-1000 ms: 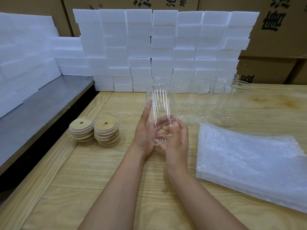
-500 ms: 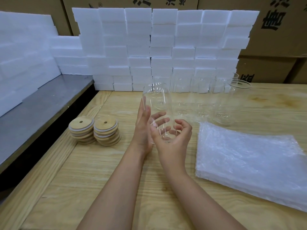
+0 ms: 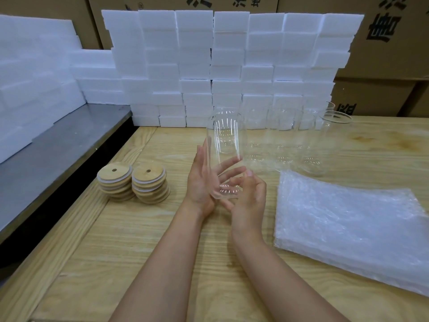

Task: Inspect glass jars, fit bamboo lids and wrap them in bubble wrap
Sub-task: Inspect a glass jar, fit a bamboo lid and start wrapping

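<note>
A clear glass jar (image 3: 226, 145) stands nearly upright above the wooden table (image 3: 139, 240), held between both hands. My left hand (image 3: 202, 182) lies against its left side and base with palm and fingers stretched straight; the fingers show through the glass. My right hand (image 3: 249, 198) curls round the jar's base from the right. Two stacks of bamboo lids (image 3: 115, 180) (image 3: 148, 182) with centre holes sit to the left. A pile of bubble wrap sheets (image 3: 348, 228) lies to the right.
Several more empty glass jars (image 3: 334, 140) stand in a row behind the hands. White foam blocks (image 3: 232, 66) are stacked along the back and left. A grey metal shelf (image 3: 58, 145) borders the table's left edge. Cardboard boxes (image 3: 383, 54) stand behind.
The jar has been turned in the hands. My right hand rolled from palm up under the base to curled round it, while my left hand's fingers stayed straight.
</note>
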A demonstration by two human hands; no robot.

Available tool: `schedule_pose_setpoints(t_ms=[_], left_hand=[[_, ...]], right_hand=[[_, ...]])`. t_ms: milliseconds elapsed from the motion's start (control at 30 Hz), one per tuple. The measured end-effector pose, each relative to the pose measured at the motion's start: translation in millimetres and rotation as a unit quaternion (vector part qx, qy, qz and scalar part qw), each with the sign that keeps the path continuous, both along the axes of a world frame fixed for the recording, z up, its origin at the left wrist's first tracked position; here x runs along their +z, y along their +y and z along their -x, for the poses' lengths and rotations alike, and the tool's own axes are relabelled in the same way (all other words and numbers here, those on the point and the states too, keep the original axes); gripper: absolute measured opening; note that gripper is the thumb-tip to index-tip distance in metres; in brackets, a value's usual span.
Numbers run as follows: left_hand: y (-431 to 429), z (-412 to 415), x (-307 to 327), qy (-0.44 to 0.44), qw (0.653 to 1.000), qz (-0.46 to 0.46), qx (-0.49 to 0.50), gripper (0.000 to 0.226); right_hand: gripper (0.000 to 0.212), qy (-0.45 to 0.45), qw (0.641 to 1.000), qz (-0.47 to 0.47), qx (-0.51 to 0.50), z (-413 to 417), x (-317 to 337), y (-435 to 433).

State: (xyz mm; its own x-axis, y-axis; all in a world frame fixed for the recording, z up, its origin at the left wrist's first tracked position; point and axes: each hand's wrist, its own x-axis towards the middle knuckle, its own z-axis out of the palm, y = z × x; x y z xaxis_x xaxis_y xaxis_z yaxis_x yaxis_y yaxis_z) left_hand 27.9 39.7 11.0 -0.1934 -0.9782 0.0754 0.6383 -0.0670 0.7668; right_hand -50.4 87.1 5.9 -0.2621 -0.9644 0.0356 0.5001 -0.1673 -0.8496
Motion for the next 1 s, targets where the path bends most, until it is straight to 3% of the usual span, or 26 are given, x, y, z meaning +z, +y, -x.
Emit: schedule_pose_setpoints(t_ms=[67, 200, 433, 500, 600, 700, 833, 933, 1000], left_hand=[[-1.3, -0.8, -0.9, -0.003, 1.0, 0.005, -0.02, 0.069], [-3.6, 0.6, -1.6, -0.018, 1.0, 0.013, -0.008, 0.096], [-2.9, 1.6, -1.9, -0.035, 0.998, -0.006, 0.044, 0.061], [-1.5, 1.3, -1.4, -0.038, 0.998, 0.002, 0.052, 0.035], [-2.1, 1.3, -2.8, -0.032, 0.997, 0.01, 0.071, 0.024], [-2.7, 2.9, -2.9, -0.044, 0.996, 0.021, 0.08, 0.029], [-2.9, 1.5, -0.9, -0.052, 0.996, 0.022, 0.071, 0.048], [-0.5, 1.4, 1.7, -0.052, 0.996, 0.013, 0.065, 0.085], [1.4, 3.3, 2.0, -0.036, 0.997, 0.011, 0.07, 0.083]], right_hand=[[0.018, -0.017, 1.0, -0.016, -0.001, 0.6, 0.6, -0.8], [0.02, -0.016, 0.999, -0.029, 0.009, 1.8, 2.8, -0.5], [0.012, 0.053, 0.998, -0.002, -0.019, 2.3, 2.4, 3.2], [0.033, 0.1, 0.994, 0.033, -0.042, 2.4, 4.1, 5.7], [0.06, 0.164, 0.983, 0.063, -0.045, 0.0, 7.3, 10.5], [0.072, 0.186, 0.978, 0.071, -0.055, 0.2, 5.0, 10.7], [0.059, 0.153, 0.985, 0.06, -0.05, 4.8, 3.9, 7.3], [0.05, 0.058, 0.998, 0.027, -0.012, 2.8, 2.0, 4.7], [0.043, -0.023, 1.0, 0.002, 0.006, 0.5, 1.1, 1.7]])
